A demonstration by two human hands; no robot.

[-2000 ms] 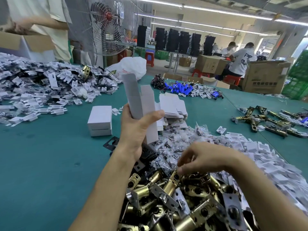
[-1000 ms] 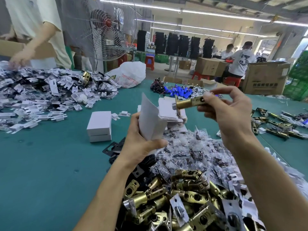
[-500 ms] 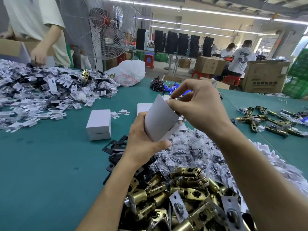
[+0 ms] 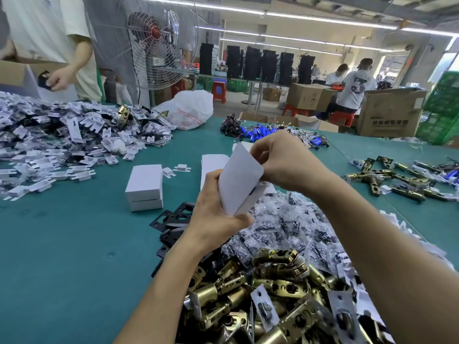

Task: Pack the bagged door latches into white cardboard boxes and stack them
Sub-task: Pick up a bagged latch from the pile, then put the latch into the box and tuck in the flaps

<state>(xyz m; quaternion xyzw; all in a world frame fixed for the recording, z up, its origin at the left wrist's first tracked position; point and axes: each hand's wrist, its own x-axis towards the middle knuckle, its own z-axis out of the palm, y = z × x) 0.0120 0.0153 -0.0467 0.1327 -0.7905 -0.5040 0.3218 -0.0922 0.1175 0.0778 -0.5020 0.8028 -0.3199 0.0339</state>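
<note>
Left hand [image 4: 213,219]: wrapped round the lower half of the white box [image 4: 239,181], thumb across the near face; box held tilted in the air above the heap of small clear bags [image 4: 293,219]
Right hand [image 4: 280,160]: at the box's upper end, fingers bent down behind the top corner; hidden by the cardboard whether pinching a flap, a latch or nothing; cannot tell
Latch for this box: not visible; judged to be inside the box or just going in
Finished boxes [image 4: 144,187]: two, stacked on the green table [image 4: 62,256], left of the hands and apart from them
Supply: brass latches [image 4: 273,294] heaped nearest the camera; flat blanks [image 4: 211,165] just behind the held box
Doing it well: keep the sleeve squeezed square so the mouth stays open; seat the latch fully before tucking the flap; push the tab in straight, no crease; then onto the stack, edges flush
Against half a second ago: right index finger then raised, now curled in over the mouth; left grip and box tilt much the same
Against a second ago: brass latch then held out in the open by the right fingers, now out of sight
</note>
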